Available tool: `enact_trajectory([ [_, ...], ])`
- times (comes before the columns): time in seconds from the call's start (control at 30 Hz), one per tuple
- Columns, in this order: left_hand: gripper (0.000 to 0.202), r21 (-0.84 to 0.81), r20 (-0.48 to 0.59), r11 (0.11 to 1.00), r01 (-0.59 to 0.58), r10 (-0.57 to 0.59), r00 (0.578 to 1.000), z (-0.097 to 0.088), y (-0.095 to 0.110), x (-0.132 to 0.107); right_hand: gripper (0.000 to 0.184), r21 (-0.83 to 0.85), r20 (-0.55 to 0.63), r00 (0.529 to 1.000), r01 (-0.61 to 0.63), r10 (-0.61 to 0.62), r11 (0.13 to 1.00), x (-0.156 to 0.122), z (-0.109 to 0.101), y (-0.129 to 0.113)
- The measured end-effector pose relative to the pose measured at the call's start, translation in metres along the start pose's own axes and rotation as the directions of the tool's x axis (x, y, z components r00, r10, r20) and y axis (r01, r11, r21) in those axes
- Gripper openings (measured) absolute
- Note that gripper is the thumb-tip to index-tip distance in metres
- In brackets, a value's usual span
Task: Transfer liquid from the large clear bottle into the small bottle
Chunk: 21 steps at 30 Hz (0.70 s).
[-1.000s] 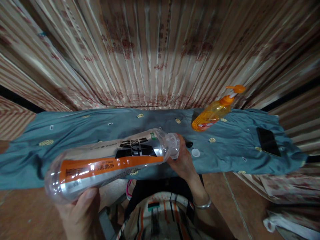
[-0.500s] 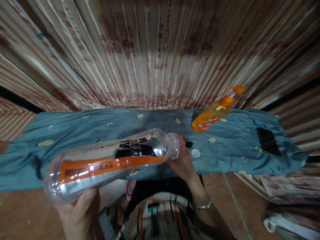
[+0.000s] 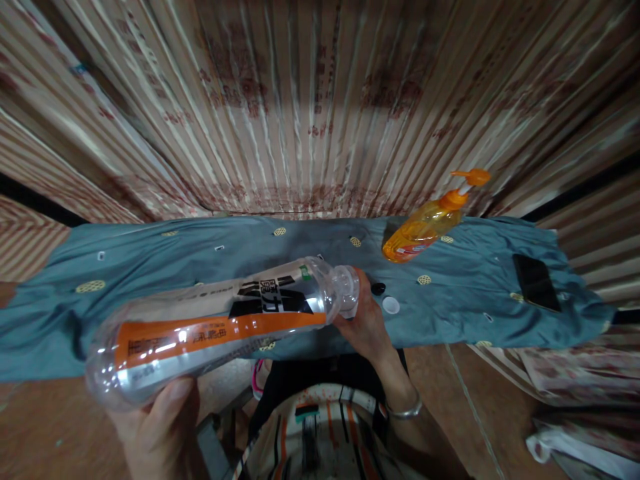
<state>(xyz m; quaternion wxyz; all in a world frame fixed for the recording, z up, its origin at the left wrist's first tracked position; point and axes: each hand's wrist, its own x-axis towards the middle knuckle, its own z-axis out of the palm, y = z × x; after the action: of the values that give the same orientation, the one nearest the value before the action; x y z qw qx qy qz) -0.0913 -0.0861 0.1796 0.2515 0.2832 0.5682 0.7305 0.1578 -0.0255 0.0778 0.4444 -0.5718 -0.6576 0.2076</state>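
Observation:
A clear plastic bottle with an orange, black and white label lies tilted in front of me, its base low at the left and its neck toward the right. My left hand grips the base from below. My right hand is closed round the bottle's neck and mouth. Just past my right hand a small white cap and a small black cap lie on the blue-grey cloth.
An orange pump bottle stands at the back right of the cloth-covered table. A dark phone lies at the far right. A striped curtain hangs behind. White bags sit on the floor at the lower right.
The bottle's base has dipped slightly lower and to the left with my left hand. Both hands keep their hold.

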Motion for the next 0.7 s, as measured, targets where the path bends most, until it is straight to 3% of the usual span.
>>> enact_trajectory([
  [0.3, 0.083, 0.003, 0.008, 1.0, 0.006, -0.006, 1.0, -0.003, -0.002, 0.003, 0.085, 0.012, -0.005, 1.0, -0.01, 0.01, 1.0, 0.0, -0.001, -0.001],
  [0.53, 0.052, 0.117, -0.066, 0.987, 0.113, -0.106, 0.992, 0.008, 0.015, -0.029, 0.088, 0.005, -0.019, 1.0, -0.013, 0.013, 1.0, 0.001, 0.0, -0.001],
  [0.7, 0.052, 0.091, -0.019, 0.992, 0.085, -0.083, 0.996, 0.004, 0.008, -0.015, 0.086, -0.006, -0.026, 1.0, -0.011, 0.011, 1.0, 0.001, 0.0, -0.001],
])
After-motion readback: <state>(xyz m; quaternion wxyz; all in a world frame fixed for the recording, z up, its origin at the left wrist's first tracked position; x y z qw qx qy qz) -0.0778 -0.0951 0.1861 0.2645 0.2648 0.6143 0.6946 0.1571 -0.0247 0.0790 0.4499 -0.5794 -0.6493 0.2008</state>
